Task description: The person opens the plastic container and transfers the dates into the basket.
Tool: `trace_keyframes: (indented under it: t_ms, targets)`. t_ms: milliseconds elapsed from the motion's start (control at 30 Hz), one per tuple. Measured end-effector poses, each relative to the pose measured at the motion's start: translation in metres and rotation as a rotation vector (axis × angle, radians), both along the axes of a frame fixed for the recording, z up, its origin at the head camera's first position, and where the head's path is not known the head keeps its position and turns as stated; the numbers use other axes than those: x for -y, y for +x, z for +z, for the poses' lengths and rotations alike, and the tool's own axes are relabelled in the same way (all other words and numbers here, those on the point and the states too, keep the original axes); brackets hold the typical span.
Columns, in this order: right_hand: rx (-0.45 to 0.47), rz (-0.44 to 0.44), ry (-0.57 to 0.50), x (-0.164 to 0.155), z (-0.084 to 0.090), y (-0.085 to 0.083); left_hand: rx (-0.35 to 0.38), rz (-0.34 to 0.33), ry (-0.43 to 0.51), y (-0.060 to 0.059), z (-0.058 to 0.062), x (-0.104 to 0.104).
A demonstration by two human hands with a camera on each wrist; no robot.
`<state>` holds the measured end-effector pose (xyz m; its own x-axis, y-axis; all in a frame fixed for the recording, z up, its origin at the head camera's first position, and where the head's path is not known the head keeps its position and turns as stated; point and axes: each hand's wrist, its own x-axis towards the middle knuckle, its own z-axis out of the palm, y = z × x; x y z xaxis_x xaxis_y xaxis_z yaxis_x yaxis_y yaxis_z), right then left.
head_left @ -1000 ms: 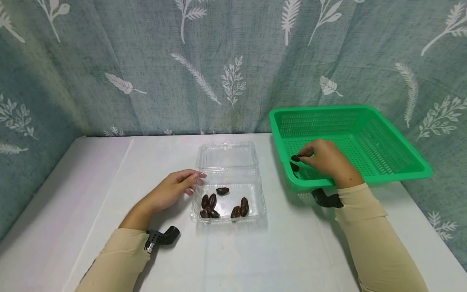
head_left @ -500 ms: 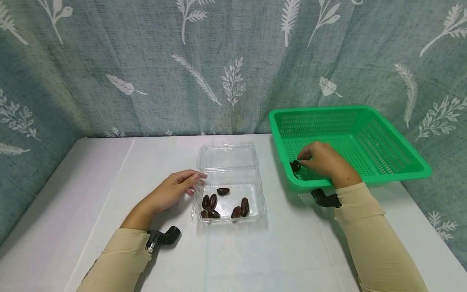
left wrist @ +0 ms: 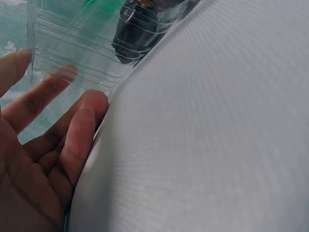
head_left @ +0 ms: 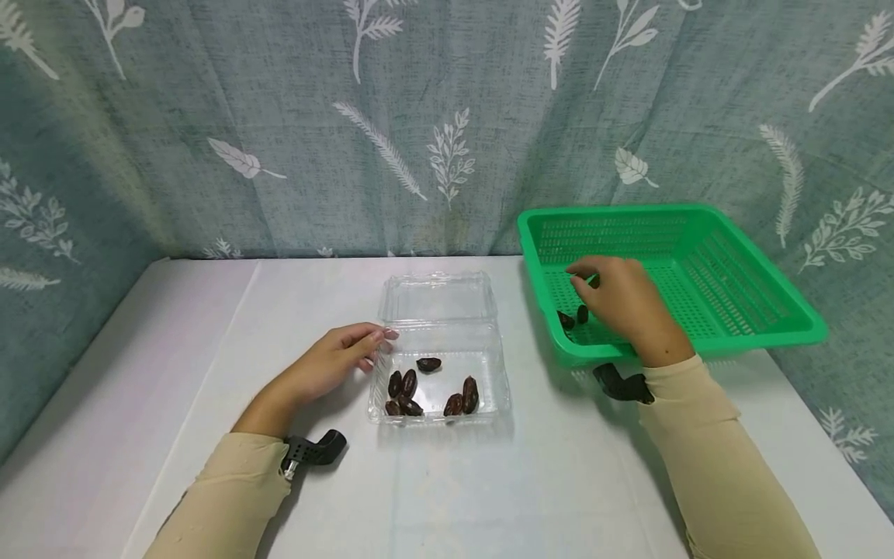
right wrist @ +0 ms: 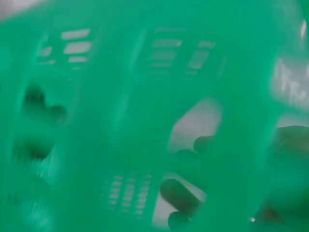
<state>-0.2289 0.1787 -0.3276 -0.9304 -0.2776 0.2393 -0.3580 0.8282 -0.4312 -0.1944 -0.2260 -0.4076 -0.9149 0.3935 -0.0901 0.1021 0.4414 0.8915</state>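
A clear plastic clamshell container [head_left: 447, 341] lies with its lid folded back. Several dark dates [head_left: 409, 382] rest in its near half. At its left side, my left hand [head_left: 335, 361] pinches the edge between thumb and fingers; in the left wrist view, the fingertips [left wrist: 67, 72] meet the ribbed wall. My right hand [head_left: 621, 299] is over the left part of a green plastic basket [head_left: 761, 272]. A dark thing that looks like a date [head_left: 594, 281] shows between its thumb and fingers, partly hidden. Below it, loose dates [head_left: 583, 314] lie near the basket's left wall.
White cloth [head_left: 447, 489] covers the table. A leaf-patterned curtain [head_left: 300, 140] hangs behind and at both sides. Black wrist mounts [head_left: 317, 449] sit on both wrists. Green mesh fills the right wrist view, blurred.
My right hand first pinched a date near the basket's left wall, then moved down, and now has risen slightly. The dates beneath it have shifted. My left hand stays at the container.
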Motion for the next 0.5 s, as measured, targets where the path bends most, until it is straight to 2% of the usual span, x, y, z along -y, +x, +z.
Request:
trace_keyframes:
  t_ms: [133, 233, 367, 500]
  targets:
    - [-0.169, 0.069, -0.02, 0.017, 0.001, 0.009, 0.0, 0.006, -0.008, -0.001, 0.0, -0.001]
    - [-0.26, 0.116, -0.065, 0.03, 0.0, 0.015, 0.003, 0.01, -0.017, -0.001, 0.0, -0.001]
    - [-0.348, 0.188, -0.137, 0.046, -0.004, 0.021, 0.007, 0.009, -0.021, -0.001, -0.001, 0.0]
    - [-0.393, 0.263, -0.189, 0.062, -0.008, 0.026, 0.004, 0.01, -0.023, -0.001, 0.0, 0.0]
